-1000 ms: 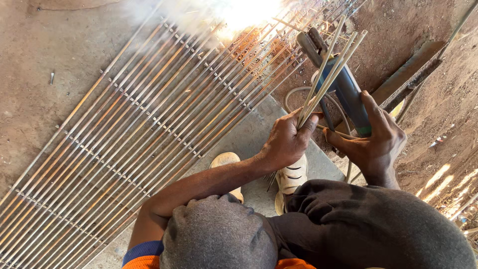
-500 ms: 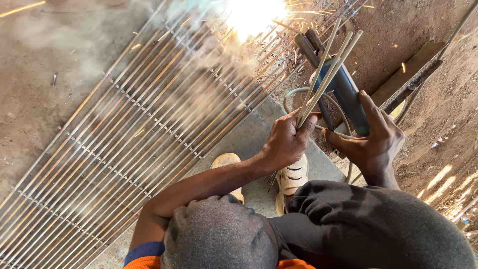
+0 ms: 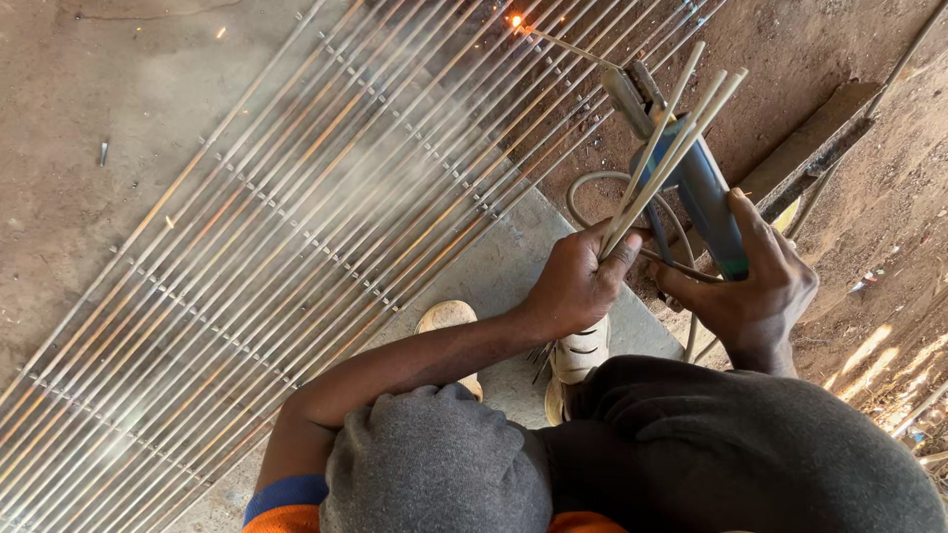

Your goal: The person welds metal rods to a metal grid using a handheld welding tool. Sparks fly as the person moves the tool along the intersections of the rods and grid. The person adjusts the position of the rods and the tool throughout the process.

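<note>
- Your left hand was clamped tight around a bundle of thin pale welding rods, fanning up past the holder.
- Your right hand was wrapped around the blue-handled electrode holder, just right of that bundle.
- The holder's rod tip sparked orange on the long grey metal bar grille, up and left of the holder.
- A grey cable looped just left of the holder.

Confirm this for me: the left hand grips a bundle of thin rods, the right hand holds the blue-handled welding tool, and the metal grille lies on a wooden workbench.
Not quite. The head view shows the metal grille lying on bare dirt ground and a concrete slab, not a wooden workbench. The rest holds: left hand grips the rods, right hand holds the blue-handled welding tool.
</note>
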